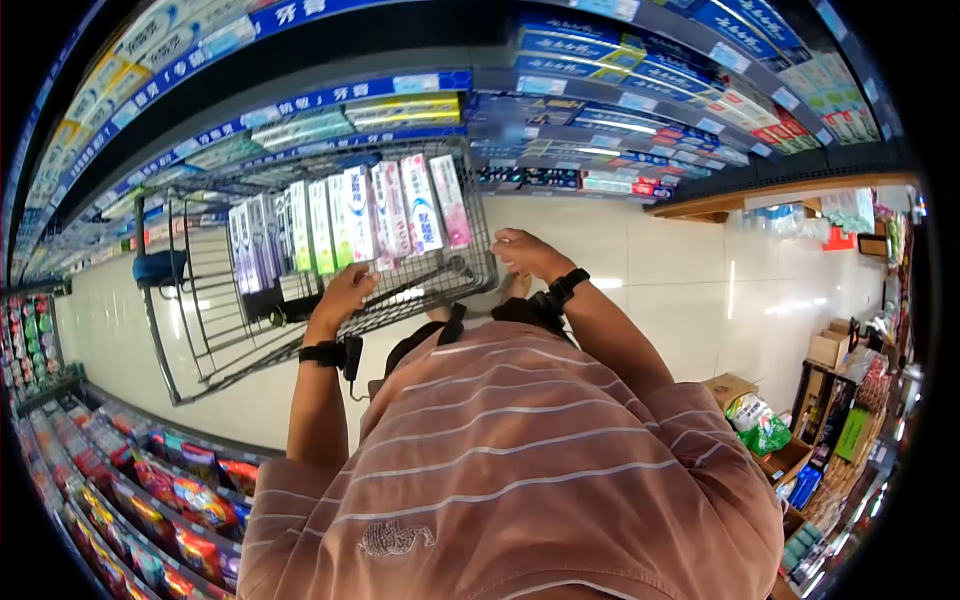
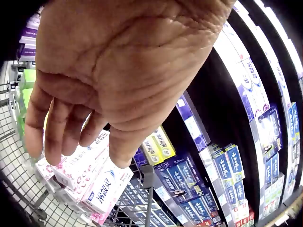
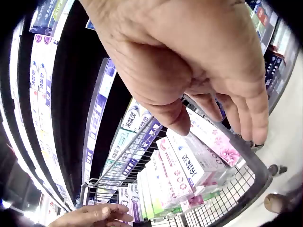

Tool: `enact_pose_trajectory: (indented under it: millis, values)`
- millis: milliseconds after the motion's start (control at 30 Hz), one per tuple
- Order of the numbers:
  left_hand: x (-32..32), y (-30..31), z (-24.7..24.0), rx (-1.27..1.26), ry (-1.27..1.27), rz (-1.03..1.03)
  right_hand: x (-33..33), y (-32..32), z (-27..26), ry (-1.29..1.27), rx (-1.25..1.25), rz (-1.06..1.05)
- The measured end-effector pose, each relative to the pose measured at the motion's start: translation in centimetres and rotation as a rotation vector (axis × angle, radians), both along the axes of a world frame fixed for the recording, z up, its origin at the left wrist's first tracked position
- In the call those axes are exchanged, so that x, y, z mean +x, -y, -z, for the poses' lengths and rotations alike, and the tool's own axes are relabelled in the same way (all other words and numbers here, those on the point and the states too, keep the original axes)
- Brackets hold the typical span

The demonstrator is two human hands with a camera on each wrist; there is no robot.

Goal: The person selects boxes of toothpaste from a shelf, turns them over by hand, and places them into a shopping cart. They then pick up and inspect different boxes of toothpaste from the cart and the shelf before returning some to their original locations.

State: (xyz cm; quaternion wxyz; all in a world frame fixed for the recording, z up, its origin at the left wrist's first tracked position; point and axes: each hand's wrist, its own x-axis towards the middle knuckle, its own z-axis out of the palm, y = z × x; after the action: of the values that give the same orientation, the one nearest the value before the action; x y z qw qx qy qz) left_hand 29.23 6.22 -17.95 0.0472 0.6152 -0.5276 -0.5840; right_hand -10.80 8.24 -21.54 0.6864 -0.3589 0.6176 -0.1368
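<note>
A grey wire shopping cart (image 1: 155, 335) holds a row of upright toothpaste boxes (image 1: 358, 218), with purple, green, white and pink ones side by side. My left hand (image 1: 350, 295) hovers at the near side of the cart, palm over the boxes, its fingers relaxed and holding nothing. In the left wrist view, pink-and-white boxes (image 2: 102, 189) show just beyond those fingertips. At the cart's right end is my right hand (image 1: 530, 255), fingers loosely bent. Its fingertips overlap the dark cart rim (image 3: 262, 172) in the right wrist view, close to a pink flowered box (image 3: 227, 153).
Shelves of toothpaste (image 1: 400, 112) run along the far side of the cart. Behind on the left stands a rack of colourful packets (image 1: 195, 495). Cardboard boxes and bagged goods (image 1: 765, 430) lie at the right, beyond the pale tiled floor (image 1: 690, 300).
</note>
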Motion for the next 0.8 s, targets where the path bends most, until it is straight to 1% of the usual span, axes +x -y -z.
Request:
enact_pose_trajectory:
  millis: [33,67,167,267,367,400,500,533,567,600,633,667,700,767,800]
  values:
    - [0.4,-0.2,0.2,0.001,-0.02,-0.014,0.7,0.0,0.1,-0.015,0.034,-0.041]
    - [1.0,-0.3,0.2,-0.001,-0.029,-0.012,1.3,-0.2,0.1,0.009,0.012,-0.014]
    - [1.6,-0.6,-0.5,0.015,-0.019,-0.045,2.2,0.3,0.7,-0.072,0.047,-0.043]
    - [2.3,-0.6,-0.2,0.03,-0.048,-0.059,2.0,0.0,-0.1,0.119,0.053,0.094]
    - [3.3,-0.2,2.6,0.019,-0.069,-0.028,1.9,-0.2,-0.8,0.223,0.079,0.153]
    - [2.8,0.1,2.0,0.016,-0.03,0.014,1.9,-0.5,-0.2,0.229,0.07,0.181]
    - [1.5,1.2,2.5,0.016,-0.067,0.062,1.1,-0.7,1.8,0.27,0.063,0.14]
    - [1.7,1.9,4.3,0.04,-0.088,0.109,0.8,-1.4,2.8,0.285,-0.082,0.083]
    - [1.6,1.9,6.2,0.003,-0.097,0.065,1.4,-1.3,2.0,0.222,-0.02,0.138]
    - [1.1,2.4,5.5,-0.037,-0.074,0.106,1.9,-1.1,1.2,0.162,0.041,0.196]
    - [0.3,2.7,4.2,-0.064,-0.048,0.145,2.2,-0.8,1.1,0.174,0.094,0.184]
    - [-0.4,2.9,3.0,-0.061,-0.034,0.143,2.3,-0.9,1.0,0.173,0.065,0.168]
    - [-0.7,3.1,3.4,-0.017,-0.054,0.13,2.4,-1.1,0.9,0.174,0.044,0.153]
    - [-0.9,3.1,4.3,-0.033,-0.079,0.113,2.5,-1.4,0.9,0.196,0.073,0.199]
    - [-1.1,3.4,4.1,0.005,-0.057,0.139,2.6,-1.6,1.0,0.215,0.07,0.215]
